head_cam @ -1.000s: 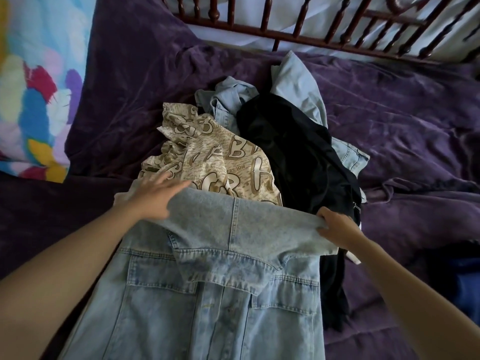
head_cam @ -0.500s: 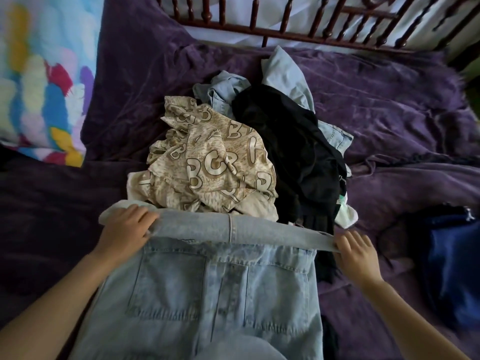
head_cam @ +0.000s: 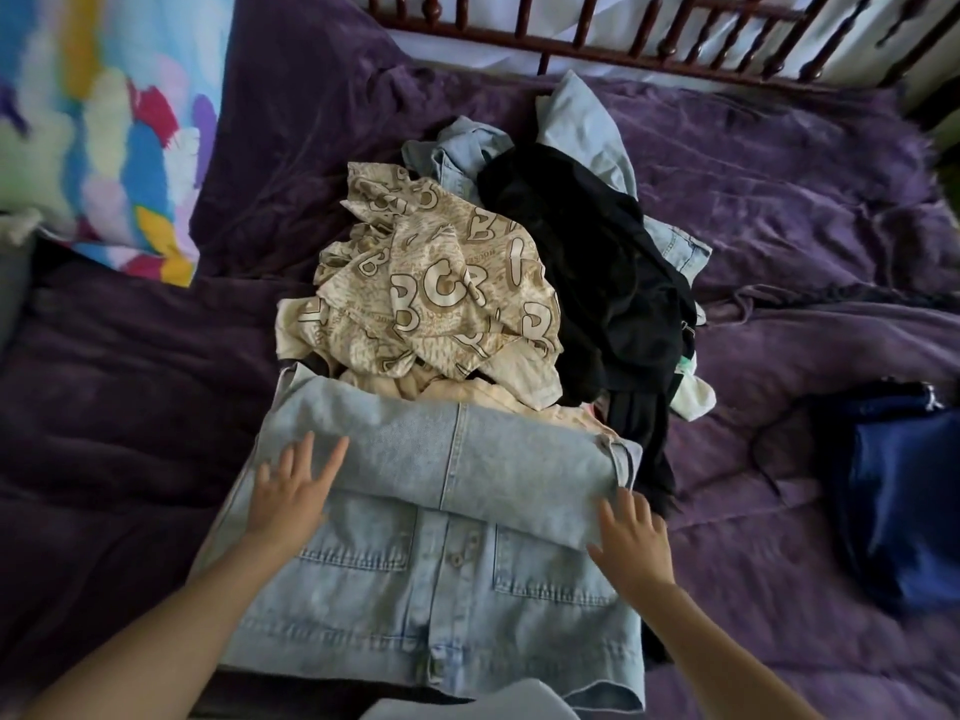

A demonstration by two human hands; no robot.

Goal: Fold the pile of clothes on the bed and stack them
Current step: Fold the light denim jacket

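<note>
"Head view: what has just changed?"

"A second ago you pinched the top edge of the denim jacket (head_cam: 447,589) in both hands, raised before the pile (head_cam: 519,283). Now that upper part lies turned down as a flap (head_cam: 457,459) over the chest pockets, and you have let go. Your left hand (head_cam: 288,498) rests flat on the flap's 9 o'clock end, fingers (head_cam: 307,454) straight and spread, grasping nothing. Your right hand (head_cam: 631,543) presses the flap's 4 o'clock corner, likewise released."

"What does that mean for the task?"

"I'd judge one fold of the first garment is down and you are smoothing it. The jacket lies on the bed (head_cam: 779,210) at 6 o'clock of the pile, its far edge touching it. The rest looks unfolded: the beige lettered garment (head_cam: 436,293) at 12 o'clock of the jacket, the black garment (head_cam: 587,262) at 1 o'clock, pale blue denim (head_cam: 582,122) behind both. No stack shows yet."

"What can't you make out?"

"The jacket's sleeves are out of sight, and I cannot tell how they lie. Only a cream strip (head_cam: 467,394) shows of whatever sits under the beige garment. A pale grey shape (head_cam: 467,701) at 6 o'clock is cut off by the frame edge; I can't name it. The navy cloth (head_cam: 904,491) at 3 o'clock is blurred, so I can't tell whether it belongs to your laundry."
</note>
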